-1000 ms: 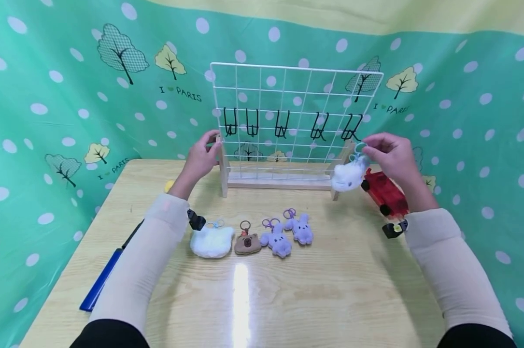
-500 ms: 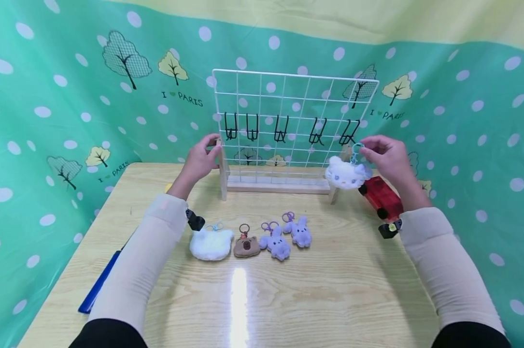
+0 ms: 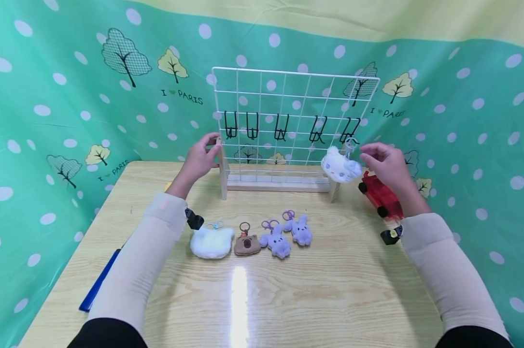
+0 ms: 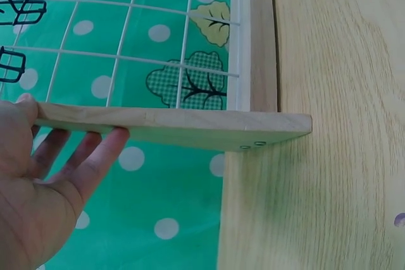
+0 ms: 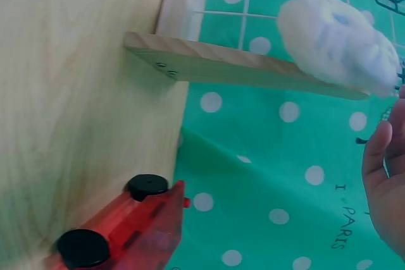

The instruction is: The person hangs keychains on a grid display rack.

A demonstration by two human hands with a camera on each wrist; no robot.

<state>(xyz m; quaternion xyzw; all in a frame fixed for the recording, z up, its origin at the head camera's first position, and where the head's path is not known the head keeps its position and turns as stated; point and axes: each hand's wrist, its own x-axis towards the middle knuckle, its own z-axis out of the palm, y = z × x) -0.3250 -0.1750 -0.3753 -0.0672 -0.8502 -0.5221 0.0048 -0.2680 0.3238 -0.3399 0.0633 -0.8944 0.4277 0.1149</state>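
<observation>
A white plush cat-face keychain with pale blue details [image 3: 341, 166] hangs by its pale ring at the rightmost black wire hook [image 3: 349, 129] on a white wire grid panel [image 3: 295, 73]. The right hand [image 3: 388, 166] is just beside it, its grip released, thumb and fingers apart from the ring. The left hand [image 3: 201, 157] has its grip closed round the pale wooden side post [image 3: 223, 171] of the rack, thumb on the front edge and fingers behind (the left wrist view shows this plainly). Four more black hooks stand along the panel to the left.

In front of the rack, on the light wood-grain counter [image 3: 331, 295], lie a fluffy white plush keychain [image 3: 211, 243], a brown plush animal-face keychain [image 3: 247, 245] and two lilac plush rabbit keychains [image 3: 276, 241]. A red toy car with black wheels [image 3: 381, 195] is near the right hand, and a blue object [image 3: 98, 282] is partly hidden by the left sleeve [image 3: 135, 270].
</observation>
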